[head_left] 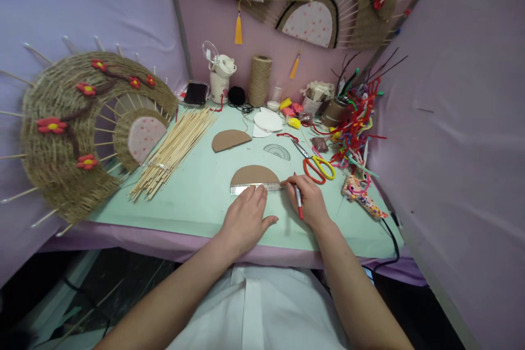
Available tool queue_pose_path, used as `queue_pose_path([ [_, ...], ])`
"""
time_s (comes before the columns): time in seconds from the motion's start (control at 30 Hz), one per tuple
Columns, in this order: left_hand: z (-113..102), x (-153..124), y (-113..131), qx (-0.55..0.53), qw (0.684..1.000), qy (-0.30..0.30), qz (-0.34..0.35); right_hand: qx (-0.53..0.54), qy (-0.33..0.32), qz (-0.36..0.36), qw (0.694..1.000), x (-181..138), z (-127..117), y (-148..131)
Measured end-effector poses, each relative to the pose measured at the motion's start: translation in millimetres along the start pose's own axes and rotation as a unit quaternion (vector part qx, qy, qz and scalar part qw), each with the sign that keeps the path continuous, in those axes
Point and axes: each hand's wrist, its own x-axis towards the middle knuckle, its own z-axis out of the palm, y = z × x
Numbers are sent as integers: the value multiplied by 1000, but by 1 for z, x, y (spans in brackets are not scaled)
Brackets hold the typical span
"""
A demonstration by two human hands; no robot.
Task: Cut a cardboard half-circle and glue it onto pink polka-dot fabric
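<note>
My left hand (245, 217) lies with its fingers stretched out on a clear ruler (241, 189), pressing it from above. The ruler rests along the straight lower edge of a brown cardboard half-circle (255, 174). Held in my right hand (310, 199) is a red marker pen (299, 203), its red end pointing towards me. The fingertips of that hand are at the right end of the ruler; the pen's tip is too small to make out. A second cardboard half-circle (230, 140) and a clear protractor (277, 151) lie farther back.
Scissors (315, 164) with red and yellow handles lie right of the protractor. A bundle of wooden sticks (172, 153) and a large woven fan (69, 131) occupy the left. On the right are a patterned glue gun (363, 197) and tangled pipe cleaners (361, 126). Twine (260, 81) stands behind.
</note>
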Motion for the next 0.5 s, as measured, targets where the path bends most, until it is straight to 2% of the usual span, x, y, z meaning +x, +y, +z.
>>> queue_pose_path([
  [0.2,2,0,-1,1,1000,4,5,54,24,38,998,4,3,5],
  [0.37,3,0,-1,1,1000,4,5,126,-57,41,990,12,0,14],
  [0.5,3,-1,-1,13,1000,0,7,127,-120,19,984,19,-7,22],
])
